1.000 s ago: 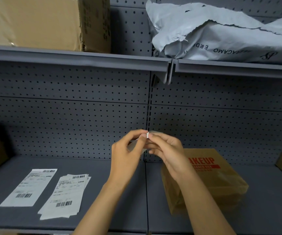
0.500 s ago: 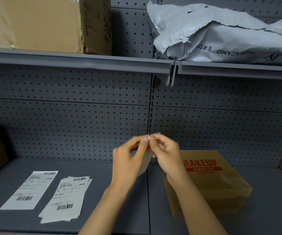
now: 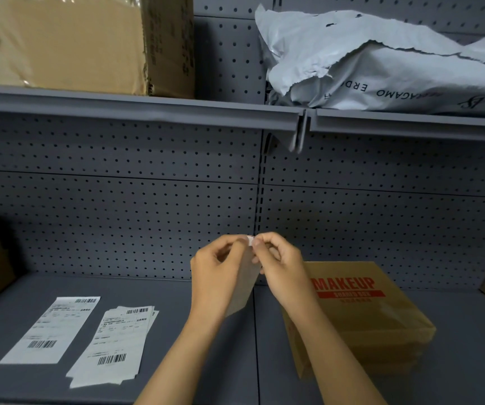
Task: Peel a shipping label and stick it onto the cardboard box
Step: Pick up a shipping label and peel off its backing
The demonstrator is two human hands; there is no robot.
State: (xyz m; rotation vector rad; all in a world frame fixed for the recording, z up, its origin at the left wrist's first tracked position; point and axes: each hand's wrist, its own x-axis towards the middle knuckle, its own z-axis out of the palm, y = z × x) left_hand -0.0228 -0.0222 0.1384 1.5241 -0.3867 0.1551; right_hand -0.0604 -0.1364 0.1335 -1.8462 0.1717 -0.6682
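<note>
- Room: grey pegboard wall point(image 3: 113, 200) behind a two-tier shelving unit; upper shelf point(image 3: 136, 108) carries a big carton point(image 3: 60, 42) and a torn grey mailer point(image 3: 381, 68).
- Surface: lower shelf point(image 3: 177, 361), flat, grey, mostly bare.
- Box point(image 3: 361, 320) sits on it to the right, red "MAKEUP" print on top, free of both hands.
- Spare labels point(image 3: 113, 343) and a single sheet point(image 3: 51, 328) lie flat at left.
- Label point(image 3: 242, 285) hangs upright between the hands, above the shelf, left of the box.
- Left hand point(image 3: 215, 276) and right hand point(image 3: 282, 267) are together, fingertips pinching its top corner.
- Risk: layers may not split, so the corner tears or creases.
- Risk: freed adhesive could fold onto itself or fingers, since the sheet hangs unsupported.
</note>
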